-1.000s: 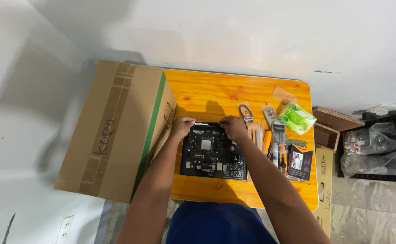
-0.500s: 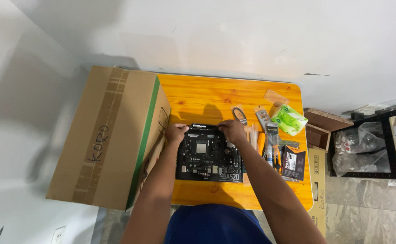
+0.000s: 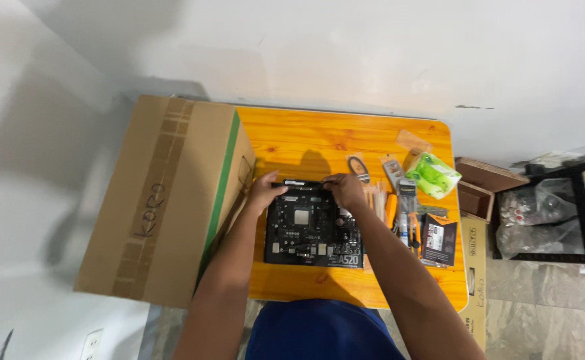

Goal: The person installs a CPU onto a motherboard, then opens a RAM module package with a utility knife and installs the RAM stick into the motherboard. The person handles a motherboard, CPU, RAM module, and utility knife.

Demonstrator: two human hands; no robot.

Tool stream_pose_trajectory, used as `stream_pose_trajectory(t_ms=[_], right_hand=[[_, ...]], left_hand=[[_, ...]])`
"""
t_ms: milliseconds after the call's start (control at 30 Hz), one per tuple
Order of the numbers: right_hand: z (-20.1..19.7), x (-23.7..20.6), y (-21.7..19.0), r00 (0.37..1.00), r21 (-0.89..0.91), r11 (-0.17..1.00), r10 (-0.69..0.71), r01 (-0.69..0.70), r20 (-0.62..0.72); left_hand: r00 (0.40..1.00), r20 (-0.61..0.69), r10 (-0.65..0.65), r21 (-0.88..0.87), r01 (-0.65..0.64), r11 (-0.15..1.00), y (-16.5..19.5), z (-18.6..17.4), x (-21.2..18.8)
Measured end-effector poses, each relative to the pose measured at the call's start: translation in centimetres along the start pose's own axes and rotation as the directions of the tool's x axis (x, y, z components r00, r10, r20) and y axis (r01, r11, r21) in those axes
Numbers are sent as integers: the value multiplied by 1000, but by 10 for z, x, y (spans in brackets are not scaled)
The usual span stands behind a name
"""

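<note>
On a small orange wooden table (image 3: pixel 319 137) pushed against a white wall, a person seated in blue presses both hands onto the far edge of a black circuit board (image 3: pixel 312 230). Grey tiled floor shows to the right, where a dark metal shelf (image 3: pixel 559 207) holds clear plastic bags. A large cardboard box (image 3: pixel 162 200), brown with a green stripe along one edge and a strip of tape down its top, stands at the table's left side, touching it. A small black packet (image 3: pixel 439 239) lies near the right edge, below a crumpled green bag (image 3: pixel 434 175), with orange-handled tools (image 3: pixel 402 213) between them and the board. The board is square, dark and studded with slots and sockets, a pale square chip near its middle; it lies flat at the table's centre. The left hand (image 3: pixel 266 191) and right hand (image 3: pixel 344 190) each pinch one end of a thin black stick (image 3: pixel 300 183) lying along the board's far edge, fingers curled closed on it.
</note>
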State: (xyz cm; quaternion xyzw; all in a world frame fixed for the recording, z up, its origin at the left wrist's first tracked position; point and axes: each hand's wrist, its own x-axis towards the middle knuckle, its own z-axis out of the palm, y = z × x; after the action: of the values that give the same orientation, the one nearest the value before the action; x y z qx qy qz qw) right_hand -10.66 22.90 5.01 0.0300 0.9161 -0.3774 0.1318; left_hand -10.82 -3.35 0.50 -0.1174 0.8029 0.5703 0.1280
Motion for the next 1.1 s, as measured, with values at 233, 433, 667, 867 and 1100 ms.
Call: stream_pose_trajectory(t_ms=[233, 433, 667, 867, 1100], right_hand=[[-1, 3, -7, 999, 45, 998, 32, -34, 41], [-5, 0, 11, 997, -90, 994, 52, -57, -52], [6, -6, 20, 982, -240, 962, 89, -128, -167], [1, -7, 14, 949, -184, 933, 292, -310, -116], [1, -3, 23, 941, -115, 937, 317, -330, -121]], left_hand=[[980, 125, 152, 168, -172, 971, 22, 9, 3], [959, -45, 281, 223, -264, 938, 8, 9, 7], [962, -75, 263, 218, -242, 945, 8, 12, 4], [983, -32, 183, 196, -173, 965, 12, 12, 1], [977, 6, 215, 161, -214, 964, 15, 17, 6]])
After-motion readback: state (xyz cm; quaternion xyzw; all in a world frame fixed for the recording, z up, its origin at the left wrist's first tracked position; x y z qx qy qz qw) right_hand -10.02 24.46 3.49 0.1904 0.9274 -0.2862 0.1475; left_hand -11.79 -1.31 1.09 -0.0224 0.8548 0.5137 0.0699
